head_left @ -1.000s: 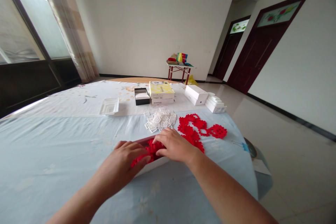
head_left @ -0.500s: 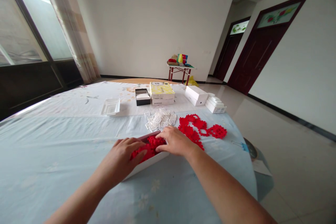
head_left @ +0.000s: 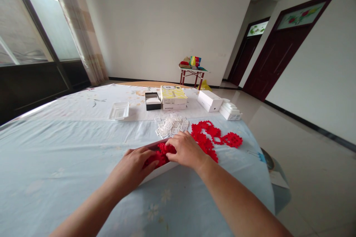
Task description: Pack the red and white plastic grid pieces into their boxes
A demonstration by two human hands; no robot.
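At lower centre, left hand [head_left: 133, 164] and right hand [head_left: 185, 150] lay together over red pieces [head_left: 160, 154] heaped in a white box [head_left: 163, 170] — grip indeterminate. Uneven pressure risked spilling pieces.

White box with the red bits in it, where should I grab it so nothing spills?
Probably best to take the white box by its two short ends, coming in from both sides, and keep it level. It lies flat with its top open and red pieces heaped to the rim, so a grip from above would only meet loose pieces.
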